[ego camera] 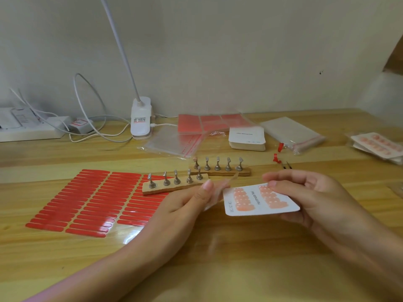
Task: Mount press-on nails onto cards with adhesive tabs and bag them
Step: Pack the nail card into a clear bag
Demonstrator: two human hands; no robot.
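Observation:
My right hand (pixel 314 199) grips a white card (pixel 257 209) with two rows of peach press-on nails stuck on it, held above the wooden table. My left hand (pixel 189 201) pinches a blurred clear plastic bag (pixel 218 192) at the card's left edge; whether the card's edge is inside the bag I cannot tell. A sheet of red adhesive tabs (pixel 87 199) lies flat to the left. Two wooden strips with metal nail stands (pixel 174 184) (pixel 220 167) sit just behind my hands.
A stack of blank cards (pixel 247 138) and a pack of zip bags (pixel 292 134) lie at the back right, with loose bags (pixel 172 143) and red sheets (pixel 209 123) nearby. Finished bagged cards (pixel 379 147) sit far right. A clip lamp (pixel 140 116), cables and a power strip (pixel 28 132) stand at the back left.

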